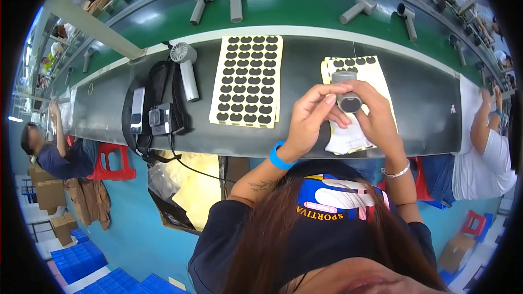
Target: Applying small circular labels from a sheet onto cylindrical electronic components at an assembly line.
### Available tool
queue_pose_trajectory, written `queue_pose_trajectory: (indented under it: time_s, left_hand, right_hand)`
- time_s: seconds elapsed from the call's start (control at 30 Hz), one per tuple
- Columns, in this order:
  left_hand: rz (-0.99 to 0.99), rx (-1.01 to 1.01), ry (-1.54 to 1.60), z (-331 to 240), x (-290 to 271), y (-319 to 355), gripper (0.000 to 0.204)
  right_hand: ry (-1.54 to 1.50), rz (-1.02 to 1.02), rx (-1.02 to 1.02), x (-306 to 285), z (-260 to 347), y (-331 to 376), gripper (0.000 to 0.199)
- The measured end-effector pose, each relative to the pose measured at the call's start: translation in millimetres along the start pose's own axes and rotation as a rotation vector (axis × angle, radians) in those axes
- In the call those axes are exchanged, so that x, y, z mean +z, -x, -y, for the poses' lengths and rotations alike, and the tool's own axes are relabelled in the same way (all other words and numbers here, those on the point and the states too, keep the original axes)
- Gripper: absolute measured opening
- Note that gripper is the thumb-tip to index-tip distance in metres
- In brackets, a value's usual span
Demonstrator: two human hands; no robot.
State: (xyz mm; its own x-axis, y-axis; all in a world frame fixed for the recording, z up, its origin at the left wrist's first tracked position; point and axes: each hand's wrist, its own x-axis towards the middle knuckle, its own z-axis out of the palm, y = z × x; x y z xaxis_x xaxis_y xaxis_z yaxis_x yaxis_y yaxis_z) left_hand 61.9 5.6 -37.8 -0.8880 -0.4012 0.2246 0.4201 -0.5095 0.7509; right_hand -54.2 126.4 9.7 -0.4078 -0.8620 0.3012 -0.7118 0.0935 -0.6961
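Between both hands I hold a grey handheld fan (342, 77) over the near edge of the workbench, its dark oval end face turned up toward me. The fingers of my left hand (311, 113) are closed at its left side, thumb and index near the end. My right hand (377, 113) wraps around its right side. Beneath the hands lie a white cloth (344, 140) and a yellow-backed sheet of black oval stickers (388, 84), partly covered. Left of them a fuller stack of sticker sheets (245, 81) lies flat.
Another grey fan (188, 79) lies beside a black strap bag (158, 84) with a cabled device (160, 119). Several fans rest on the green conveyor (294, 8) beyond. An open box with yellow paper (199, 190) is below the bench. People sit at both sides.
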Motion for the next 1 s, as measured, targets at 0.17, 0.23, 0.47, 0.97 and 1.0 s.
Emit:
queue_pose_trajectory:
  time_s: [0.17,0.23,0.47,0.97,1.0]
  left_hand:
    - [-0.093,0.04,-0.155,-25,-11,3,0.027]
    - [-0.063,0.169,-0.321,-40,-29,1,0.027]
    - [-0.242,0.311,-1.243,-116,-106,-88,0.024]
    - [-0.451,-0.219,-2.187,-128,-269,-214,0.049]
    - [-0.503,-0.169,-2.184,-134,-269,-216,0.048]
  right_hand:
    - [0.109,0.02,-0.127,-7,-6,-55,0.048]
    - [0.255,0.009,-0.21,-3,-23,-96,0.052]
    - [0.856,0.166,-0.248,30,-150,-247,0.053]
    - [0.35,-0.037,-0.048,-19,-78,-36,0.042]
    - [0.348,-0.043,-0.043,-12,-86,-24,0.042]
